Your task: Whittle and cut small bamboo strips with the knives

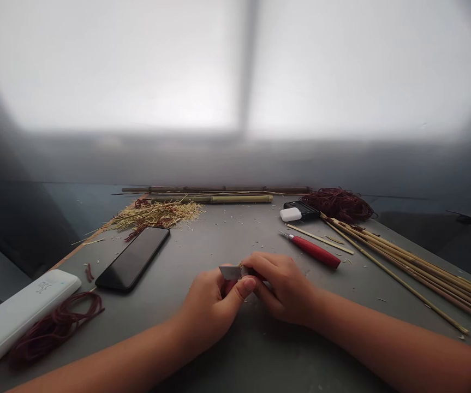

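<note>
Over the middle of the grey table, my left hand (210, 303) and my right hand (286, 286) meet, both with fingers closed. Between them shows a short, flat metal knife blade (230, 272), its slanted end pointing left. The blade runs back towards the fingers of my right hand, where something dark shows; the handle is mostly hidden. My left thumb presses against the piece at the blade's near side. Something reddish lies under the blade, inside my left hand, too covered to name. A red-handled pointed tool (315, 251) rests on the table beyond my right hand.
Left are a phone (135, 259), white power bank (26, 319), coiled brown cord (57, 327) and pile of pale shavings (165, 214). Right are thin canes (419, 262), a white case (290, 214), black box (311, 211) and brown cord bundle (337, 204). Bamboo poles (219, 200) lie behind.
</note>
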{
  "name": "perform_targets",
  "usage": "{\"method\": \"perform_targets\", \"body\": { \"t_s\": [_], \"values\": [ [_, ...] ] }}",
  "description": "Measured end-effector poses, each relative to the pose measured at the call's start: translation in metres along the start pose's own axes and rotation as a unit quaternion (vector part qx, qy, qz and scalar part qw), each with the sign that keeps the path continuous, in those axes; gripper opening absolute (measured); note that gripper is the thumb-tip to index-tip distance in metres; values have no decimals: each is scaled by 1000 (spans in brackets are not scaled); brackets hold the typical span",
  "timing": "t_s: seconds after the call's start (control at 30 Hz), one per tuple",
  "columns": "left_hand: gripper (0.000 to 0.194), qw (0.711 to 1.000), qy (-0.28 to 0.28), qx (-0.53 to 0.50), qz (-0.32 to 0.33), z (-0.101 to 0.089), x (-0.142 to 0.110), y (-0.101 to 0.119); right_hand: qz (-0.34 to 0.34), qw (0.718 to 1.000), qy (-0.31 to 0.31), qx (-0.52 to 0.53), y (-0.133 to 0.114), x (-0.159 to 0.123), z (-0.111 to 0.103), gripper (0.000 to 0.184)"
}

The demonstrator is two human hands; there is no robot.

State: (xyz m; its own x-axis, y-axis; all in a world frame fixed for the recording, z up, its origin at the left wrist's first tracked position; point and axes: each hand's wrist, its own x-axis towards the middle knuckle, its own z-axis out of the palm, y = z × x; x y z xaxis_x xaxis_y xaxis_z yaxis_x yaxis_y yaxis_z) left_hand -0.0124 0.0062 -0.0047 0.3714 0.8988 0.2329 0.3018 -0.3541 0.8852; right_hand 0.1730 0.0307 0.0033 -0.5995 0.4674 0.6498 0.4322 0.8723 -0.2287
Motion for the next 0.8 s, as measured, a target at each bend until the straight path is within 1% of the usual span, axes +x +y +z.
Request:
{"method": "perform_targets", "body": {
  "t_s": [0.07, 0.23, 0.37, 0.6, 0.8],
  "values": [
    [39, 1000, -14, -17, -9, 0, -1, 2, -2, 1000, -6, 2, 0, 0, 0, 11],
    [35, 999, -31, -16, 13, -1, -2, 8, -7, 1000, -15, -9, 0, 0, 0, 10],
    [35, 999, -34, -19, -3, -2, -1, 9, -3, 1000, -17, -6, -1, 0, 1, 10],
    [35, 999, -14, -18, -26, -2, -1, 9, -17, 999, 5, -33, -2, -1, 3, 10],
    [37, 999, 6, 17, -36, -1, 0, 10, 5, 1000, 3, -28, -3, -1, 4, 11]
  ]
}}
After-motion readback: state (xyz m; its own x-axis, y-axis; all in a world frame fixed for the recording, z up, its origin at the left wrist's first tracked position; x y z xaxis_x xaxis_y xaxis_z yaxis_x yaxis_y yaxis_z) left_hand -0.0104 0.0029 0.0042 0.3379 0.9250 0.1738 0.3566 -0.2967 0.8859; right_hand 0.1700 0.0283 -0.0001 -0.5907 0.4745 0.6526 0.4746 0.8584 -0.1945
